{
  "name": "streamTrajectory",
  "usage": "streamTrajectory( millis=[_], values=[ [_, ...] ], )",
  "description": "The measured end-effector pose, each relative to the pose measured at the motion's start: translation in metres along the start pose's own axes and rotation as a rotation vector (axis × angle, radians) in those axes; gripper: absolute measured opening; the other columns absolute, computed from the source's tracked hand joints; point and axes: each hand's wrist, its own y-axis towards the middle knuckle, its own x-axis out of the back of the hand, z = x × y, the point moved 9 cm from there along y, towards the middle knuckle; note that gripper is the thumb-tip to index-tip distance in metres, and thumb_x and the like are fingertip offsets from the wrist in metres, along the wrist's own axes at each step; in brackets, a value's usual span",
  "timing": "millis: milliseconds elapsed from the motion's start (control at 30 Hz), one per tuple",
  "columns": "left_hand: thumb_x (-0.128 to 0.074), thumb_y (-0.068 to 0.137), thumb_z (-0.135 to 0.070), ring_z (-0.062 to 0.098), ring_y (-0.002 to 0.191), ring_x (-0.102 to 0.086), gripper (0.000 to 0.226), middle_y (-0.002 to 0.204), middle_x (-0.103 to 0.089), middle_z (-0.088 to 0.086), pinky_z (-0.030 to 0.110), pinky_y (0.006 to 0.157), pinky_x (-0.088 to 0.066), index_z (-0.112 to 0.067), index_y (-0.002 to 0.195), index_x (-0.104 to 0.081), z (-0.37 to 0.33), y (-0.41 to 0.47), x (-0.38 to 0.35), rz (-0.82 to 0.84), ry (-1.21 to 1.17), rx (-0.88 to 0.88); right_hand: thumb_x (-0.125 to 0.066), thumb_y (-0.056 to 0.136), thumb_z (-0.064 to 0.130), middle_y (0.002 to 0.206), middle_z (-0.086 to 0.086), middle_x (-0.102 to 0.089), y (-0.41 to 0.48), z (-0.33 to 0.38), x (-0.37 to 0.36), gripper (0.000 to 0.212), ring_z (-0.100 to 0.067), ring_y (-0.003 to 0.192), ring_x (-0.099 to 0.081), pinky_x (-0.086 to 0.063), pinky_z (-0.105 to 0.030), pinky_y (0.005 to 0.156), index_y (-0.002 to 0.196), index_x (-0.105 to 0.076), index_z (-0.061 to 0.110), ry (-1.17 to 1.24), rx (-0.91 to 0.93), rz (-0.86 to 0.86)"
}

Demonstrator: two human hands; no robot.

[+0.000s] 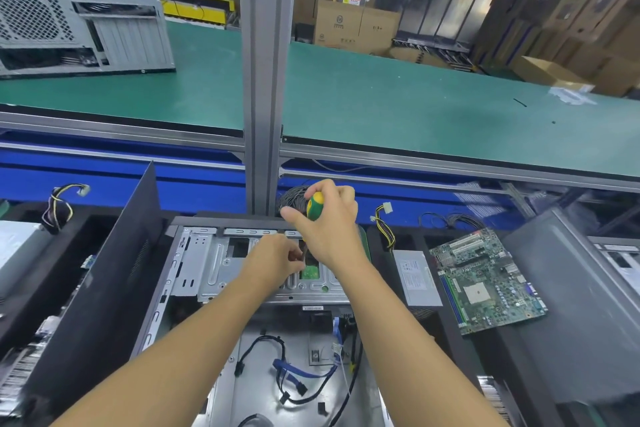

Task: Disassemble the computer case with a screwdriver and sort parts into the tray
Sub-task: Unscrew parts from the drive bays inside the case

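Over the open computer case (252, 336), the right hand (329, 229) grips the yellow-green screwdriver (314, 206) by its handle, tool upright. Fingers of the left hand (277, 258) bunch beside its shaft at the drive cage (214, 263); whether they pinch it is unclear.

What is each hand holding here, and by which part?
The right hand grips the screwdriver by its green and yellow handle. The left hand is inside the computer case; whether it pinches anything cannot be told.
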Motion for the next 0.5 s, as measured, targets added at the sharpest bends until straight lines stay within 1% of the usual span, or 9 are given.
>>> streamTrajectory(
  millis=[33, 100, 167, 233, 300, 333, 400, 467, 500],
  values=[
    [-0.077, 0.084, -0.028, 0.007, 0.059, -0.052, 0.03, 0.062, -0.052, -0.013, 0.023, 0.053, -0.037, -0.028, 0.066, -0.054, 0.0, 0.0, 0.0, 0.006, 0.007, 0.007, -0.073, 0.088, 0.036, 0.112, 0.006, -0.038, 0.001, 0.001, 0.001, 0.027, -0.021, 0.112, -0.04, -0.037, -0.031, 0.083, 0.099, -0.049, 0.033, -0.007, 0.011, -0.012],
    [-0.076, 0.085, -0.029, 0.014, 0.066, -0.057, 0.026, 0.068, -0.058, -0.007, 0.028, 0.061, -0.046, -0.026, 0.067, -0.057, -0.001, 0.0, 0.001, 0.011, 0.022, 0.016, -0.067, 0.094, 0.02, 0.111, 0.006, -0.044, 0.002, 0.008, 0.003, 0.023, -0.023, 0.111, -0.045, -0.037, -0.031, 0.082, 0.101, -0.048, 0.032, -0.066, 0.066, -0.019],
    [-0.074, 0.086, -0.029, 0.016, 0.067, -0.057, 0.024, 0.069, -0.059, -0.005, 0.029, 0.064, -0.048, -0.024, 0.069, -0.059, -0.003, -0.001, 0.0, 0.008, 0.025, 0.011, -0.058, 0.094, 0.004, 0.114, 0.006, -0.047, 0.002, 0.01, 0.007, 0.029, -0.023, 0.113, -0.046, -0.042, -0.034, 0.086, 0.109, -0.048, 0.028, -0.081, 0.092, -0.019],
    [-0.071, 0.089, -0.028, 0.015, 0.064, -0.055, 0.023, 0.065, -0.057, -0.006, 0.028, 0.062, -0.047, -0.023, 0.068, -0.06, -0.006, -0.001, -0.001, -0.005, 0.022, -0.004, -0.052, 0.092, -0.004, 0.115, 0.006, -0.047, 0.0, 0.009, 0.012, 0.035, -0.022, 0.116, -0.046, -0.047, -0.035, 0.09, 0.11, -0.047, 0.026, -0.016, 0.083, -0.022],
    [-0.069, 0.089, -0.027, 0.014, 0.062, -0.054, 0.022, 0.063, -0.057, -0.007, 0.027, 0.059, -0.045, -0.021, 0.069, -0.064, -0.007, -0.002, 0.0, -0.028, -0.004, -0.011, -0.051, 0.091, -0.005, 0.111, 0.009, -0.046, -0.005, 0.009, 0.021, 0.037, -0.02, 0.116, -0.046, -0.047, -0.033, 0.088, 0.108, -0.046, 0.028, 0.043, 0.1, -0.045],
    [-0.069, 0.089, -0.027, 0.013, 0.064, -0.056, 0.018, 0.066, -0.06, -0.007, 0.026, 0.06, -0.046, -0.02, 0.072, -0.067, -0.007, -0.003, 0.001, -0.04, -0.033, -0.005, -0.051, 0.09, -0.005, 0.11, 0.01, -0.047, -0.009, 0.009, 0.027, 0.038, -0.019, 0.115, -0.047, -0.047, -0.033, 0.087, 0.106, -0.047, 0.029, 0.068, 0.113, -0.076],
    [-0.071, 0.088, -0.025, 0.008, 0.067, -0.059, 0.009, 0.073, -0.064, -0.009, 0.026, 0.065, -0.052, -0.02, 0.082, -0.069, -0.006, -0.005, 0.005, -0.061, -0.11, 0.01, -0.051, 0.089, -0.002, 0.109, 0.01, -0.05, -0.019, 0.005, 0.045, 0.039, -0.023, 0.111, -0.05, -0.05, -0.041, 0.086, 0.101, -0.047, 0.034, 0.138, 0.129, -0.178],
    [-0.072, 0.087, -0.02, 0.009, 0.07, -0.063, 0.007, 0.075, -0.067, -0.007, 0.03, 0.072, -0.056, -0.019, 0.084, -0.067, -0.008, -0.009, 0.008, -0.079, -0.178, 0.008, -0.052, 0.09, 0.001, 0.109, 0.007, -0.052, -0.033, -0.005, 0.063, 0.039, -0.03, 0.105, -0.056, -0.053, -0.049, 0.086, 0.098, -0.046, 0.038, 0.21, 0.115, -0.279],
    [-0.073, 0.087, -0.018, 0.01, 0.07, -0.064, 0.008, 0.075, -0.068, -0.006, 0.031, 0.074, -0.057, -0.019, 0.083, -0.066, -0.011, -0.012, 0.008, -0.08, -0.222, 0.007, -0.053, 0.091, 0.003, 0.109, 0.005, -0.053, -0.041, -0.012, 0.071, 0.037, -0.03, 0.102, -0.058, -0.053, -0.049, 0.084, 0.098, -0.046, 0.039, 0.226, 0.107, -0.321]
  ],
)
